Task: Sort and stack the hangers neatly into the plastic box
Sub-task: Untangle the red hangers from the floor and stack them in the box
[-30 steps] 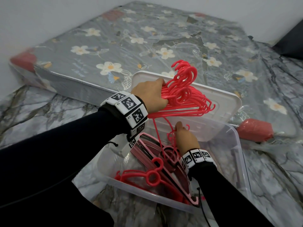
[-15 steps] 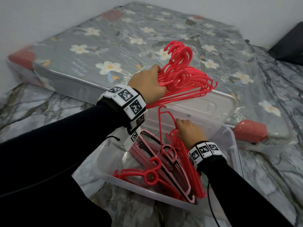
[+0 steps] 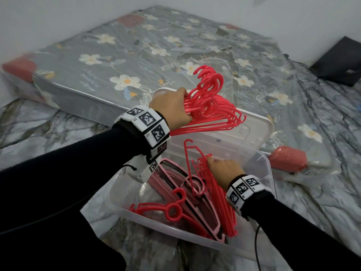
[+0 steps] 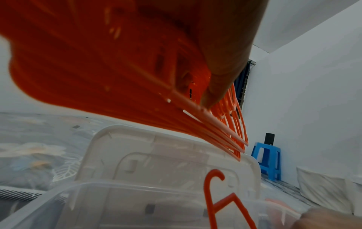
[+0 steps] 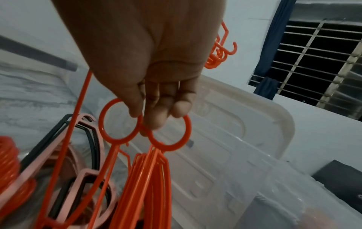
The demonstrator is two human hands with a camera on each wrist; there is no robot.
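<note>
Grey marble-patterned floor (image 3: 39,122), with a clear plastic box (image 3: 270,173) standing on it just in front of the near long edge of a mattress (image 3: 136,55). Mattress laid flat on the floor, wrapped in clear film, grey with white flowers, red blocks at its near corners. White walls behind and to the left. Box lid (image 3: 254,130) propped upright between the box's far wall and the mattress edge. Dark flat object (image 3: 340,63) on the floor at the far right, against the wall. Seen from the wrists: a blue plastic stool (image 4: 266,161) by a white wall and a barred window (image 5: 317,62) with a dark blue curtain beside it.

Left hand (image 3: 172,110) raised above the lid, fingers curled round a thick bundle of red hangers (image 3: 211,108), hooks pointing up and away, arms fanning toward the right. Right hand (image 3: 224,171) lowered into the box near its right wall, fingertips pinching the ring tops of a second bunch of thin red hangers (image 3: 220,202) that stands on edge inside. One loose thin red hanger (image 3: 189,153) leaning up beside that bunch. Pink hangers (image 3: 175,182) stacked slantwise in the box's middle, and thicker red hangers (image 3: 168,210) lying along its near wall.
</note>
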